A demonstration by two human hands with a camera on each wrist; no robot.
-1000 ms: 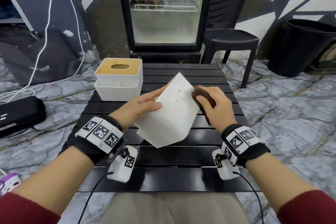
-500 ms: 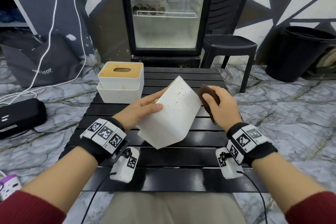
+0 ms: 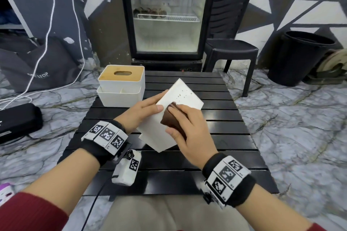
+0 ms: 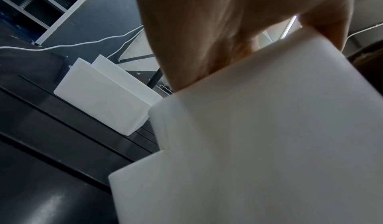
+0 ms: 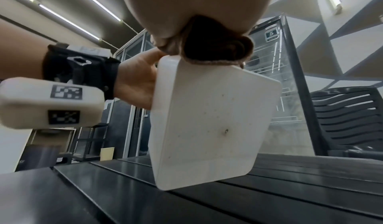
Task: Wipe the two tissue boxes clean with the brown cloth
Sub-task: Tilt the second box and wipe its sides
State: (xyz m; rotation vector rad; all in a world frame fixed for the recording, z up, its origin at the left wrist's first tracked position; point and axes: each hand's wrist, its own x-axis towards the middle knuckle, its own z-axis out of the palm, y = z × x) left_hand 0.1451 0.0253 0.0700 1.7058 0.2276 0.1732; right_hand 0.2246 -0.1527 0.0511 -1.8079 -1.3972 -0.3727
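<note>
A white tissue box (image 3: 180,95) (image 4: 259,137) (image 5: 209,121) stands tilted on the black slatted table (image 3: 225,137), its speckled face turned up. My left hand (image 3: 144,112) grips its left side, thumb on the upper face. On that face my right hand (image 3: 185,127) presses the folded brown cloth (image 3: 170,118) (image 5: 213,47), fingers curled over it. The second tissue box (image 3: 122,84) (image 4: 103,103), white with a wooden slotted lid, sits at the table's far left corner, untouched.
A glass-door fridge (image 3: 167,15) stands behind the table, with a black plastic chair (image 3: 231,48) to its right and a black bin (image 3: 298,56) further right. A dark bag (image 3: 37,65), a white cable and a black case (image 3: 16,120) lie on the marble floor at left.
My right hand has slid the brown cloth from the box's right edge onto its upper face, toward my left thumb. The left hand keeps its grip, and the head view has tilted.
</note>
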